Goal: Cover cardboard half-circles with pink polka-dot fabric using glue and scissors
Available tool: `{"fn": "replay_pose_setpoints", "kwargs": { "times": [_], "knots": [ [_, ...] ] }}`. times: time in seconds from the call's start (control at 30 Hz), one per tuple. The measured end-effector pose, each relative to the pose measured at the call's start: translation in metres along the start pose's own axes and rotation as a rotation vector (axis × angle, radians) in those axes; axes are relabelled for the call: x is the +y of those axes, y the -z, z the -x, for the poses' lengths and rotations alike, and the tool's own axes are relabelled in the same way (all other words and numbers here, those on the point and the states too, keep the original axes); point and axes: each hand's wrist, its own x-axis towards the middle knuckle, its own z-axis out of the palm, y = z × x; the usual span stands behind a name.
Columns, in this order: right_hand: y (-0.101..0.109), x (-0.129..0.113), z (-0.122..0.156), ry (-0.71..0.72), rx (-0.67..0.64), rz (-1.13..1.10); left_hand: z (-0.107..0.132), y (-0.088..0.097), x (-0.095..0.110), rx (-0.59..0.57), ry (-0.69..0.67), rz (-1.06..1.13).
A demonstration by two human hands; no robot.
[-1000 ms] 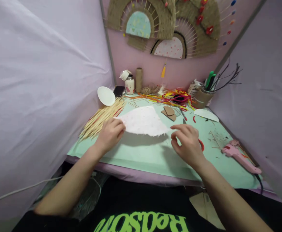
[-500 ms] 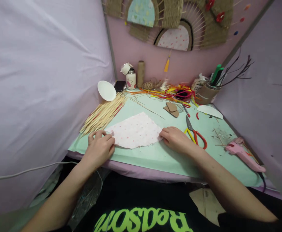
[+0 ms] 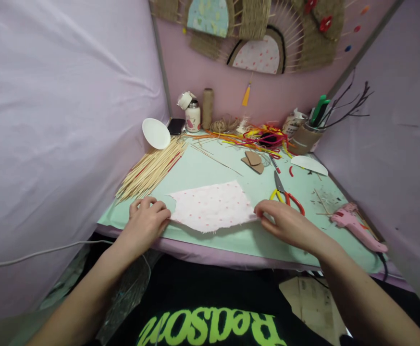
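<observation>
A piece of white fabric with pink dots (image 3: 213, 206) stretches between my two hands over the pale green table cover, its near edge frayed. My left hand (image 3: 148, 218) pinches its left corner, the other fingers curled. At the opposite end, my right hand (image 3: 284, 218) grips the right corner between thumb and fingers. Scissors with red and yellow handles (image 3: 282, 192) lie just beyond my right hand, partly covered by it. Past the fabric are small brown cardboard pieces (image 3: 253, 161).
Thin bamboo sticks (image 3: 152, 168) lie in a pile at the left, a white oval piece (image 3: 155, 133) on them. A pink glue gun (image 3: 359, 228) rests at the right edge. Colourful cords (image 3: 264, 137), a bottle (image 3: 192, 117) and a pen holder (image 3: 305, 137) stand along the back.
My right hand has moved right and slightly nearer with its corner of the fabric. The fabric has shifted right and now looks pulled straighter between the hands. My left hand has barely moved.
</observation>
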Motion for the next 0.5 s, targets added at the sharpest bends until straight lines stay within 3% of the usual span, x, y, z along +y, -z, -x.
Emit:
{"fn": "replay_pose_setpoints", "kwargs": {
  "times": [0.1, 0.27, 0.4, 0.5],
  "knots": [
    [0.005, 0.011, -0.025, -0.114, 0.033, -0.101, -0.002, -0.002, -0.008, -0.044, 0.022, 0.078],
    [0.007, 0.023, -0.079, -0.150, 0.149, -0.151, -0.010, -0.008, -0.022, -0.082, 0.117, 0.181],
    [-0.008, 0.029, -0.116, -0.193, 0.151, -0.123, -0.016, -0.009, -0.019, -0.014, 0.188, 0.082],
    [-0.023, 0.031, -0.126, -0.234, 0.149, -0.098, -0.018, -0.008, -0.013, 0.064, 0.225, -0.005]
  ]
}}
